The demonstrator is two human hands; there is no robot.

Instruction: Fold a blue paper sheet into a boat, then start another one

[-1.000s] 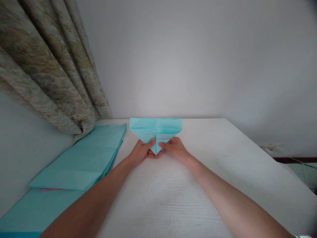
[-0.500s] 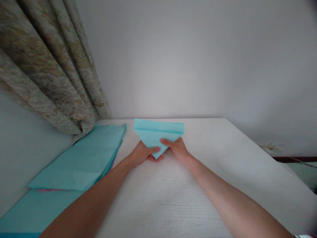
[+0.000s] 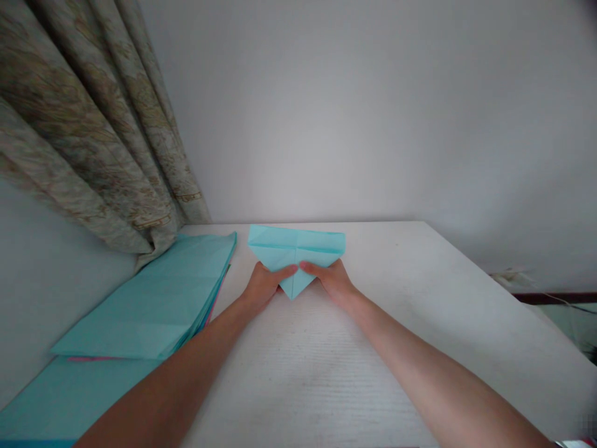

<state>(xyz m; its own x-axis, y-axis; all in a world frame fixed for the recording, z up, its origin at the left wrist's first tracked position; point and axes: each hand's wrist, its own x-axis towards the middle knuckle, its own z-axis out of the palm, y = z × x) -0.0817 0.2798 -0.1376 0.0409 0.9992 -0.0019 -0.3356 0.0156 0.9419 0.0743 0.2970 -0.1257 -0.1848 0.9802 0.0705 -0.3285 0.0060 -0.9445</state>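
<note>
A folded sheet of light blue paper (image 3: 295, 239) is held above the far part of the white table. Its top edge is a straight band, and below that it narrows to a point facing me, with a crease down the middle. My left hand (image 3: 265, 284) grips its left slanted side, thumb on the front near the crease. On the right slanted side my right hand (image 3: 333, 280) does the same, its thumb tip close to the other. The fingers of both hands are mostly hidden behind the paper.
Stacked light blue paper sheets (image 3: 153, 298) lie at the left of the white table (image 3: 317, 373), with pink and darker blue edges showing beneath. A patterned curtain (image 3: 93, 112) hangs down to the stack. Behind the table stands a pale wall (image 3: 326, 112).
My left thumb has moved up from near the paper's lower point to the middle crease. The left fingers that showed below the point are now behind the paper. My right hand stays nearly still.
</note>
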